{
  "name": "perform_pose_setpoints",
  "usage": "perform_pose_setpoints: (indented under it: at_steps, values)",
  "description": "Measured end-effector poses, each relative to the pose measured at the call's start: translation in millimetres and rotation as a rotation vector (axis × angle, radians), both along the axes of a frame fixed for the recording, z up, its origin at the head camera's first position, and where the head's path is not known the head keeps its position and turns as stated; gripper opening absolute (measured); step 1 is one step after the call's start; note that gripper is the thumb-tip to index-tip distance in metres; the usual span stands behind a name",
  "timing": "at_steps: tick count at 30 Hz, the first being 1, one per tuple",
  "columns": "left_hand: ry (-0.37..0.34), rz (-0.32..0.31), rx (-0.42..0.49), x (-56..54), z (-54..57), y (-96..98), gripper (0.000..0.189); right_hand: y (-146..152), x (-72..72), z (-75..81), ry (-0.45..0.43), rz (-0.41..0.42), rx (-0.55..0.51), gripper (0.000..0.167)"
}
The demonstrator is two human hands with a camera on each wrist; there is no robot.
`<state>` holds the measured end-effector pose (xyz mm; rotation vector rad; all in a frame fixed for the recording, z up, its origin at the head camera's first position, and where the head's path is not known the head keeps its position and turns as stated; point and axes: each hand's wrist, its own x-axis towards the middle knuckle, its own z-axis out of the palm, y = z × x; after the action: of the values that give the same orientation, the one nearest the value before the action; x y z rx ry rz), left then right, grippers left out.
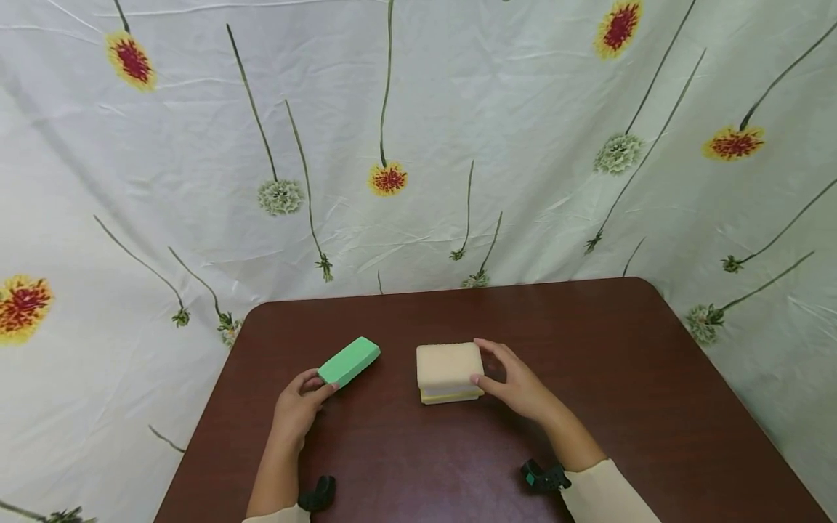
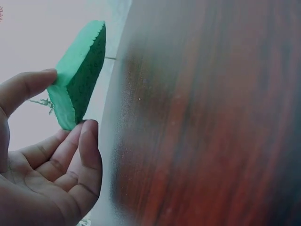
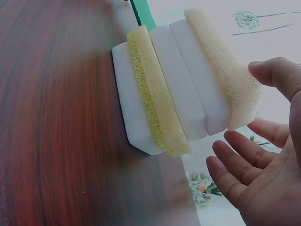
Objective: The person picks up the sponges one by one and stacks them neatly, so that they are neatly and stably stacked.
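My left hand [image 1: 297, 410] pinches one end of a green sponge [image 1: 349, 361] between thumb and fingers. In the left wrist view the green sponge [image 2: 80, 75] is held up off the table, its far end pointing away. Right of it stands a stack of sponges, with a beige sponge [image 1: 450, 363] on top. My right hand [image 1: 523, 385] has its thumb and index finger at the right end of that beige sponge. The right wrist view shows the layers beneath: two white sponges [image 3: 176, 80], a yellow-and-cream sponge [image 3: 157, 94], and a white sponge [image 3: 134, 101] on the table.
The dark brown wooden table [image 1: 405, 457] has rounded far corners. Behind it hangs a white cloth [image 1: 418, 94] printed with flowers. A dark band [image 1: 317, 494] is on the left wrist and another dark band [image 1: 544, 476] on the right.
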<state>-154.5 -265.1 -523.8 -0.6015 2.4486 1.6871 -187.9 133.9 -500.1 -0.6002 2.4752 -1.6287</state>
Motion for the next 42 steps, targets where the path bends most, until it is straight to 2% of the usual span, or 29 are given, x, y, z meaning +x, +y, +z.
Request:
perform_pose_setpoints:
  at_steps: [16, 26, 42]
  values:
    - [0.075, -0.009, 0.057, -4.1, 10.3, 14.4, 0.07, 1, -0.1, -1.7, -0.001, -0.002, 0.005, 0.068]
    - [0.148, -0.024, 0.064, -5.6, 26.4, 28.0, 0.063, 0, -0.6, -3.5, 0.002, -0.005, 0.008, 0.066]
    - [0.261, -0.091, 0.129, -5.9, 35.6, 56.2, 0.051, -1, -2.1, -5.8, -0.009, -0.018, 0.007, 0.065]
